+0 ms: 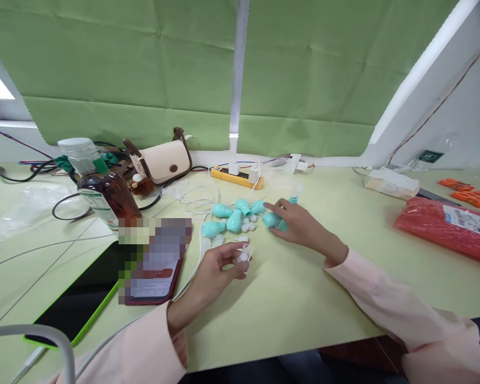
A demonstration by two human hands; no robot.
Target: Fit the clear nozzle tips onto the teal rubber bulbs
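Observation:
My left hand [220,269] is raised over the table's front half, pinching a small translucent white plastic piece [244,256] between thumb and fingers. To its right, my right hand [300,224] reaches palm down, its fingers curled round a glossy teal rubber bulb [271,219]. A group of similar teal bulbs [234,221] lies just left of those fingers, with small clear plastic parts [248,225] scattered among them. Behind my right hand is a teal piece with a clear tip [295,196], partly hidden by the hand.
Two phones, one black with a green edge [84,290] and one with a red case [152,285], lie left. Behind them stands a bottle of brown liquid [110,194]. A cream bag [166,162], yellow power strip [237,177] and red package [444,229] surround the work area.

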